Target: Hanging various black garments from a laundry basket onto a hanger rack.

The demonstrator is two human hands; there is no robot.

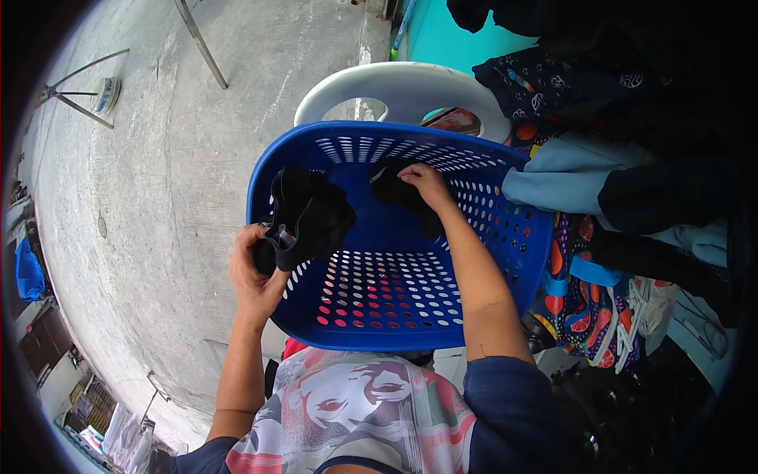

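A blue perforated plastic laundry basket (379, 340) lies before me, its opening towards me. At its left side my left hand (254, 272) grips a black garment (314, 219) by its edge, where a small pale label shows; the cloth hangs over the inside of the basket. My right hand (421, 181) reaches into the basket, its fingers at another black cloth (394, 186) near the far wall. Whether those fingers pinch the cloth or only touch it, I cannot tell.
A white plastic chair (402, 83) stands behind the basket. To the right hang clothes, among them a light blue garment (562, 178) and a fruit-patterned cloth (586, 326), with white hangers (632, 314) beside it. Metal legs (204, 47) stand on the concrete at the upper left.
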